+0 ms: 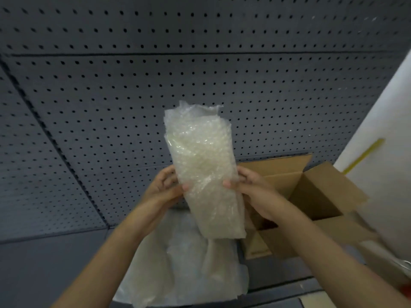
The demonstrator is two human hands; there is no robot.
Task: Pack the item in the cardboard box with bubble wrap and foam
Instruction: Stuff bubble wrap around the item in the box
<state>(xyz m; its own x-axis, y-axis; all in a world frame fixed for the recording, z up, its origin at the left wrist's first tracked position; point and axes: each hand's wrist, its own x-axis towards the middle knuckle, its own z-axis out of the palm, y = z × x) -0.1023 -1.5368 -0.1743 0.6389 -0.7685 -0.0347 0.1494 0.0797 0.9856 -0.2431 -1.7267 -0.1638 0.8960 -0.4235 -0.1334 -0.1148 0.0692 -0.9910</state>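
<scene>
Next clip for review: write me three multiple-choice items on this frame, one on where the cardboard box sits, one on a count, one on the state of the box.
1. Where is the cardboard box relative to the bubble-wrapped bundle?
A. To its right
B. To its left
C. Directly on top of it

2. How many hands hold the bundle?
A. None
B. One
C. Two

3. What state is the box in?
A. Taped shut
B. Open, flaps spread
C. Crushed flat

Answers:
1. A, since the box stands on the right side of the view, partly behind the right hand.
2. C, since the left hand grips the bundle's left edge and the right hand its right edge.
3. B, since the flaps fold outward and the dark interior shows.
</scene>
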